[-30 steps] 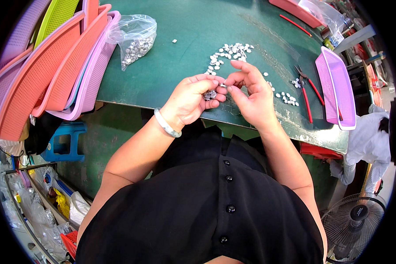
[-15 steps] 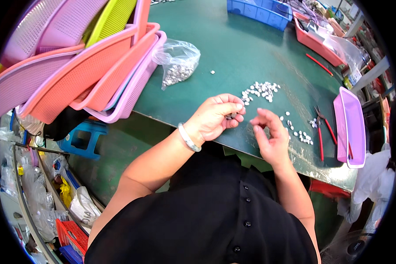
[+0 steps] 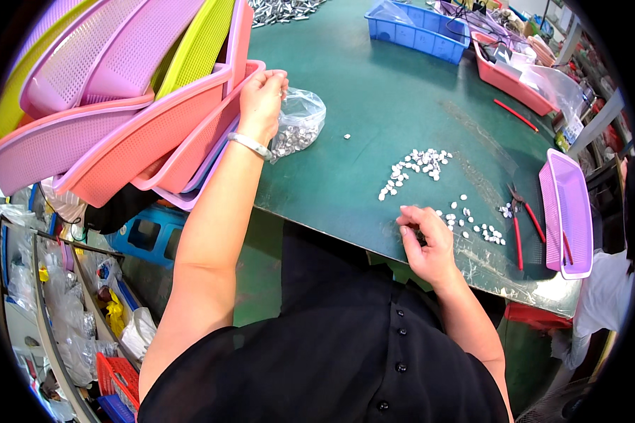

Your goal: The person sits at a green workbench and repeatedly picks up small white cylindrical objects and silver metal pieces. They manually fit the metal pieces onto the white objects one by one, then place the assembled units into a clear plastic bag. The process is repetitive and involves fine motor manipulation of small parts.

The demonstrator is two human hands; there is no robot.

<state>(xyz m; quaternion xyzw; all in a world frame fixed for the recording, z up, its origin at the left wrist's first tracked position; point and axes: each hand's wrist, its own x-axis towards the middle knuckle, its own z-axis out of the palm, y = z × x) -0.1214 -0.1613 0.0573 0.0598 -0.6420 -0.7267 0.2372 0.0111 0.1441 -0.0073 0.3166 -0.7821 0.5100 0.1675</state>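
My left hand (image 3: 262,106) is stretched out to the far left, beside a clear plastic bag (image 3: 296,134) partly filled with small silvery metal pieces. Its fingers are bunched together, and what they hold, if anything, is hidden. At the table's near edge, my right hand (image 3: 430,248) is loosely curled, thumb and forefinger apart, with nothing visible between them. Just beyond it lie several small pale, shiny pieces (image 3: 466,218). A larger scatter of similar pieces (image 3: 423,162) spreads over the green table (image 3: 353,190). One lone piece (image 3: 347,136) sits near the bag.
Stacked pink, purple and green perforated baskets (image 3: 148,127) crowd the left. Red-handled pliers (image 3: 529,215) lie beside a purple basket (image 3: 571,211) on the right. Farther back are a red stick-like tool (image 3: 516,115), a blue bin (image 3: 416,32) and a pink bin (image 3: 515,81). A blue stool (image 3: 148,236) stands below.
My left hand has moved from above the table's near edge, beside my right hand, out to the bag. More pale pieces now lie at the near end of the larger scatter. The view has shifted slightly.
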